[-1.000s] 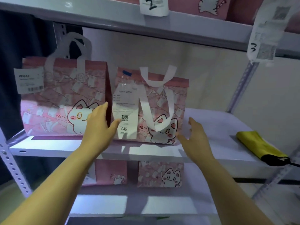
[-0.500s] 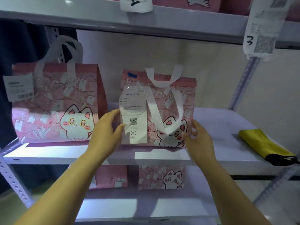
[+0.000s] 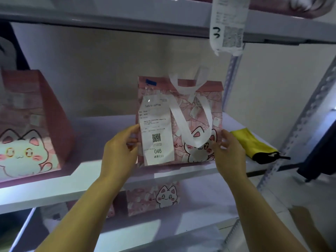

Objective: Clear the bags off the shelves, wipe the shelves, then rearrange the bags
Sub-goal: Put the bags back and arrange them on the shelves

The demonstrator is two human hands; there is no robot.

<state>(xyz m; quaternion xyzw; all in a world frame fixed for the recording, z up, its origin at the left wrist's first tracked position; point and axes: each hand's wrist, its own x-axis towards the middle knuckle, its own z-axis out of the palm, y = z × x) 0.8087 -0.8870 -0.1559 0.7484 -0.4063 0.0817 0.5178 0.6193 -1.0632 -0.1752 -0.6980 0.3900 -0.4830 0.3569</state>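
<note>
A pink cat-print bag with white handles and a white receipt numbered 046 stands upright on the middle shelf. My left hand grips its lower left edge and my right hand grips its lower right edge. A larger pink cat bag stands at the far left of the same shelf, apart from the first. On the lower shelf, another small pink cat bag shows beneath the shelf edge.
A yellow cloth with a black end lies on the shelf right of the held bag. A paper tag marked 3 hangs from the upper shelf. Perforated metal uprights stand at the right.
Both hands went from reaching to gripping the receipt bag's sides, and the bag has slid right, away from the larger bag and nearer the yellow cloth.
</note>
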